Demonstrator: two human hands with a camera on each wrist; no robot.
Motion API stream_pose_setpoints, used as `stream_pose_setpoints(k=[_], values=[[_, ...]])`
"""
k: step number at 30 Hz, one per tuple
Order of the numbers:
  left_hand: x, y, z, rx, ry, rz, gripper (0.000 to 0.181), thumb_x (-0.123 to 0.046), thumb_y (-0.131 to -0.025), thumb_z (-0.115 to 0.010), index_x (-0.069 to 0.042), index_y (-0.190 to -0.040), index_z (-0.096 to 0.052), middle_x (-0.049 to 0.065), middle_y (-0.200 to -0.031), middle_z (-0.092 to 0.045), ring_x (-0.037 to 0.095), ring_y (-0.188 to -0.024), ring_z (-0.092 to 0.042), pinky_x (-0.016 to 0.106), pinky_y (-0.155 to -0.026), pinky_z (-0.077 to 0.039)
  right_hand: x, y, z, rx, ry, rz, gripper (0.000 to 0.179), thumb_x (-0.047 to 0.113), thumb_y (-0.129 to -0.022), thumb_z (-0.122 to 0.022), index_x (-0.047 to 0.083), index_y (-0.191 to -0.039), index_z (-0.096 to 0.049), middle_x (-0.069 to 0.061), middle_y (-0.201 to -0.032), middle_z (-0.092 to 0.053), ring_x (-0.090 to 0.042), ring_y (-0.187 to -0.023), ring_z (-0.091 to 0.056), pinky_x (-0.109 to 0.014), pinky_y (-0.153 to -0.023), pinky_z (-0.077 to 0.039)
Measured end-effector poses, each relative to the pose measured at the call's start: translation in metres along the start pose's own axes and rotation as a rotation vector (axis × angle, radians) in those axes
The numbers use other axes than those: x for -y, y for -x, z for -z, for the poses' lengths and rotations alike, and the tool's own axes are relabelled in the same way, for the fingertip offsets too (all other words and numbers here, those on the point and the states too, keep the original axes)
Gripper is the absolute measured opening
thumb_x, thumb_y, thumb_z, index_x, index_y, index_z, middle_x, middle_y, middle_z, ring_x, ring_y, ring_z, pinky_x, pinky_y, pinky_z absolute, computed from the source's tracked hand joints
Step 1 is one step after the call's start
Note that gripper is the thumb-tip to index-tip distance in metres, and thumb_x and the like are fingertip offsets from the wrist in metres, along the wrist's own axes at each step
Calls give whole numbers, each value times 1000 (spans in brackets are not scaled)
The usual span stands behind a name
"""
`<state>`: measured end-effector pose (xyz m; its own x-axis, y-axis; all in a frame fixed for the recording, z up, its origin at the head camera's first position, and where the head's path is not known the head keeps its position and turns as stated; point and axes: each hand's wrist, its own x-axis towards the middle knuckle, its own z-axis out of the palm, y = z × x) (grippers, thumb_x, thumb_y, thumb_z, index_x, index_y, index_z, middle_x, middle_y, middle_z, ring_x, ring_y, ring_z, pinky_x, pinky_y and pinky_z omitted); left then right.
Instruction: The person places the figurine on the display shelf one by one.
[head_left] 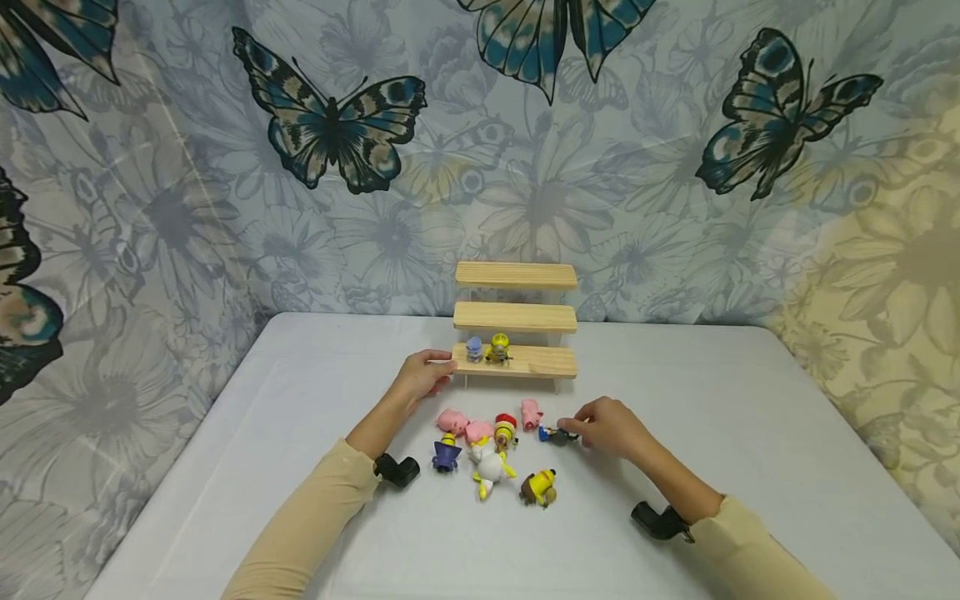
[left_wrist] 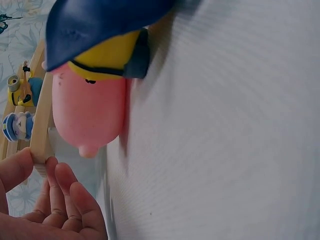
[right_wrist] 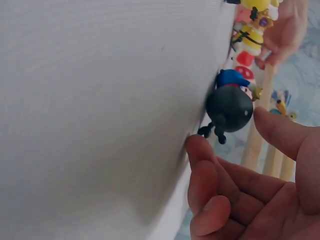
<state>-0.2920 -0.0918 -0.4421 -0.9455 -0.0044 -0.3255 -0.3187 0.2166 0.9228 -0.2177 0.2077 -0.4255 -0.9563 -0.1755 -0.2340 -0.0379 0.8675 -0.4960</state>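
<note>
In the head view, my left hand (head_left: 423, 375) holds the left end of the lowest wooden shelf (head_left: 543, 362), thumb above and fingers below. A small blue figurine (head_left: 474, 349) and a yellow minion figurine (head_left: 498, 348) stand on that shelf. My right hand (head_left: 609, 427) is at a dark-headed figurine (right_wrist: 230, 109) in blue, lying on the table. The thumb is close against its head and the fingers are beside its dark limbs; firm contact cannot be made out. A pink pig figurine (head_left: 530, 414) stands just left of it.
Between my arms lie more figurines: a pink pig (head_left: 452, 421), a red-capped minion (head_left: 506, 431), a purple-caped minion (head_left: 446, 454), a white-and-yellow figure (head_left: 489, 468) and a brown-and-yellow minion (head_left: 539, 488). Two higher shelf steps (head_left: 515, 317) rise behind. A patterned wall covering (head_left: 525, 225) backs the white table (head_left: 360, 350).
</note>
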Motion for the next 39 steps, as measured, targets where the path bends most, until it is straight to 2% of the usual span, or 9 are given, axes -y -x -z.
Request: stream_pose_setpoints(k=[8,14,21,25,34,39], values=[[0,0,0,0,-3,-9,36,-25,-92,-67,-12,-125,-62,4,-97,-70,11,-77,-60,24,-64,-46,5,-4,-7,-18,6,-5,38,39,-89,-68,2,-91,-75,-2,-60,-63,-13,-58,-52,-26,-55,-40],[1,-2,0,-3,-5,-9,36,-24,-92,-67,-11,-125,-62,4,-93,-69,11,-75,-58,24,-63,-46,7,-6,-10,-12,-12,21,32,36,-88,-70,4,-87,-76,-1,-60,-63,-11,-57,-52,-25,-55,-40],[1,-1,0,-3,-2,-19,36,-26,-92,-67,-12,-125,-63,5,-98,-71,12,-76,-59,24,-64,-46,8,-5,-10,4,-39,37,30,33,-86,-72,3,-91,-74,-1,-65,-65,-11,-61,-53,-25,-56,-41],[2,0,1,4,2,-33,34,-25,-92,-67,-11,-123,-63,4,-94,-71,11,-73,-59,24,-62,-46,6,-3,-9,14,-60,37,33,33,-83,-75,2,-93,-73,-1,-69,-66,-12,-65,-55,-26,-58,-43],[2,3,1,3,-6,-45,33,-25,-92,-68,-11,-121,-64,5,-90,-70,11,-73,-59,23,-62,-45,7,-2,-9,42,-114,49,28,30,-79,-79,4,-86,-69,-1,-76,-60,-15,-70,-49,-27,-59,-39],[2,0,0,-1,-2,-34,35,-24,-92,-68,-11,-124,-63,5,-90,-70,11,-73,-59,23,-62,-46,8,-1,-8,30,-108,47,33,29,-78,-80,2,-94,-70,-3,-81,-62,-16,-72,-50,-28,-61,-40]])
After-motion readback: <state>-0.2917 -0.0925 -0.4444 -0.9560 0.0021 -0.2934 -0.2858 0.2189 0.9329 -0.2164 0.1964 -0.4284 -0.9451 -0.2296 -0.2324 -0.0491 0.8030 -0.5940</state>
